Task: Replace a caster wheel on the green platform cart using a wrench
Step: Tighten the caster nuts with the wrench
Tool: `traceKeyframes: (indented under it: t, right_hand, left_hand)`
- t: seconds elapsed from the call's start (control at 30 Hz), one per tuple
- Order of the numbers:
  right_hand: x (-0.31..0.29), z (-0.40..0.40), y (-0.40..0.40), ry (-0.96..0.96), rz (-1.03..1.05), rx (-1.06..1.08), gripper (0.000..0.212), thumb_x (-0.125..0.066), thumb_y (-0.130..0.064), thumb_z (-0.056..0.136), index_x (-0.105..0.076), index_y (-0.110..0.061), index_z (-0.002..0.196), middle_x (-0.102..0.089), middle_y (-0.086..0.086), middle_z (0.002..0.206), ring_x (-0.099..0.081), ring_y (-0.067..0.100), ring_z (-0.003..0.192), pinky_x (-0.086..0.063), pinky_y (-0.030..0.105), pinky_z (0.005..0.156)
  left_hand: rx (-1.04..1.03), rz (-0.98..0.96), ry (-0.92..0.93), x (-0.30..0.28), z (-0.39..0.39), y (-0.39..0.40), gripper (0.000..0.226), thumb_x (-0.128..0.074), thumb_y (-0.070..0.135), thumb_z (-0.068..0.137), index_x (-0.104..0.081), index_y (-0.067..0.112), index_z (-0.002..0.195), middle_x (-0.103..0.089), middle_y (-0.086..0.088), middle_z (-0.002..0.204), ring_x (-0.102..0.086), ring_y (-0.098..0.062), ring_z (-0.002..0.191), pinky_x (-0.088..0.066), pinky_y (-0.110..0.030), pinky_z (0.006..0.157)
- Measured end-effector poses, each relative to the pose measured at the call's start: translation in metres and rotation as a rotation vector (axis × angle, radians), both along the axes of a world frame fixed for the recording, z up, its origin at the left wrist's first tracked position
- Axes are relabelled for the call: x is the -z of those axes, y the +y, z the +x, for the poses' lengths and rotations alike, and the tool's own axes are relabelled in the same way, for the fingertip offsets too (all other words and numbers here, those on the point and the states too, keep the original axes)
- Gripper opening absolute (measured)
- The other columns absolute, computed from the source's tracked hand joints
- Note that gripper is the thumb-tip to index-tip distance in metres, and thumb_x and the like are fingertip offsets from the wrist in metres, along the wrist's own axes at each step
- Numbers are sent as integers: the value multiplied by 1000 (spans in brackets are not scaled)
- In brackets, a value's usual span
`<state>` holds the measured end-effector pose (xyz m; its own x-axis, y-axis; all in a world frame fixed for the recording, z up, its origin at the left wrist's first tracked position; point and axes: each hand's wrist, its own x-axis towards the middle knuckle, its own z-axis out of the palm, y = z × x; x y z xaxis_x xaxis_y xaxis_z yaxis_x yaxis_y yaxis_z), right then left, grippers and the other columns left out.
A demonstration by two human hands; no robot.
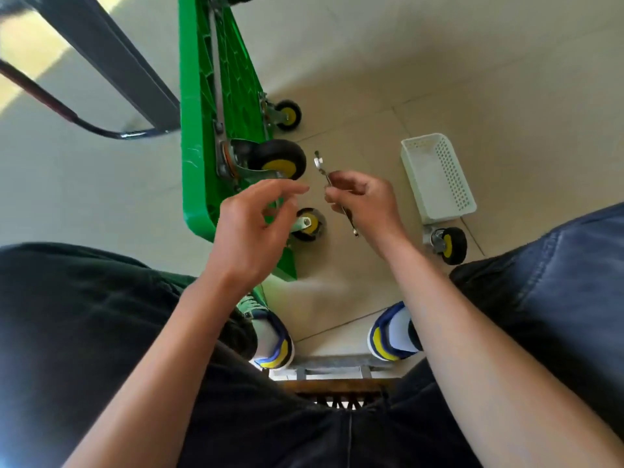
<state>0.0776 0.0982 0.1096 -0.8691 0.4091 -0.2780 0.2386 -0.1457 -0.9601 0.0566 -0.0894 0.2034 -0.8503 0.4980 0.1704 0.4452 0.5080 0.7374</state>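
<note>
Slim metal wrench (332, 187) pinched in right hand (363, 202).
Left hand (256, 224) loosely spread beside ribbed green plastic cart (197, 136).

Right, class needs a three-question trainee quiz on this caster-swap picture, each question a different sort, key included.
1. True or false: the right hand holds the wrench.
2. Where does the loose caster wheel lie? A) inside the white basket B) on the floor beside the basket's near end C) under the left hand
3. Fill in: the green platform cart stands tipped on its ____.

Key: 1 true; 2 B; 3 side.
</note>
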Motion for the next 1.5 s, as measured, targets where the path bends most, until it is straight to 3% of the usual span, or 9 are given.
traceKeyframes:
  t: [0.1, 0.33, 0.5, 0.67, 0.83, 0.97, 1.1, 1.23, 1.5]
  right_hand:
    - [-1, 0, -17, 83, 147, -48, 29, -78, -11, 85, -77, -15, 114, -78, -2, 101, -74, 15, 95, -61, 41, 90]
    - [-1, -13, -61, 154, 139, -138, 30, -78, -5, 85, -76, -11, 114, -78, -3, 103, -74, 11, 97, -58, 36, 95]
    - [14, -24, -79, 153, 102, -102, 30, -73, 4, 87, -76, -7, 115, -77, -5, 99, -74, 8, 95, -57, 32, 95]
    - [32, -30, -89, 145, 168, -65, 31, -76, -2, 86, -77, -12, 115, -78, -3, 105, -74, 10, 97, -59, 43, 95]
    - [44, -37, -94, 150, 157, -51, 32, -77, -9, 85, -77, -21, 114, -78, -8, 104, -74, 10, 99, -59, 46, 94]
    - [44, -44, -101, 190, 116, -70, 31, -74, 0, 86, -77, -10, 115, -78, -1, 106, -74, 15, 101, -57, 45, 97]
    - [46, -47, -106, 189, 84, -58, 31, -73, 4, 85, -76, -6, 114, -78, 3, 106, -74, 17, 100, -58, 44, 96]
    - [45, -49, -109, 177, 52, -37, 32, -73, 6, 84, -77, -9, 112, -77, -4, 100, -75, 13, 97, -59, 37, 95]
    - [47, -51, -113, 127, -10, -38, 34, -73, 9, 83, -76, -7, 112, -76, -11, 93, -75, 15, 95, -59, 40, 95]
  left_hand:
    - [90, -89, 253, -10, 5, -12, 22, -60, 11, 99, -75, 10, 114, -73, -1, 115, -65, -18, 111, -56, -40, 90]
    - [50, -157, 514, -17, -5, -44, 19, -62, 8, 97, -77, 5, 107, -75, -5, 110, -64, -28, 112, -54, -45, 92]
    - [-181, -273, 425, -20, -29, -63, 26, -60, 15, 95, -75, 14, 116, -67, -5, 130, -54, -29, 128, -47, -49, 104]
    - [-255, -332, 222, -21, -42, -57, 43, -58, 19, 97, -60, 19, 141, -48, -6, 154, -41, -24, 143, -35, -38, 114]
    - [-262, -264, 291, -7, -44, -57, 47, -52, 19, 95, -61, 14, 140, -51, -10, 151, -47, -25, 137, -41, -38, 111]
    - [-271, -217, 338, 1, -45, -56, 46, -50, 18, 95, -63, 10, 138, -54, -13, 149, -52, -28, 130, -45, -34, 106]
    - [-261, -197, 359, 6, -47, -56, 45, -51, 16, 95, -63, 7, 137, -54, -16, 148, -53, -29, 127, -49, -42, 104]
    - [-250, -181, 368, 8, -48, -58, 45, -52, 15, 93, -65, 7, 135, -56, -17, 146, -54, -31, 127, -49, -43, 102]
    - [-237, -138, 395, 12, -51, -60, 45, -52, 16, 91, -66, 4, 133, -57, -19, 144, -55, -33, 125, -50, -46, 100]
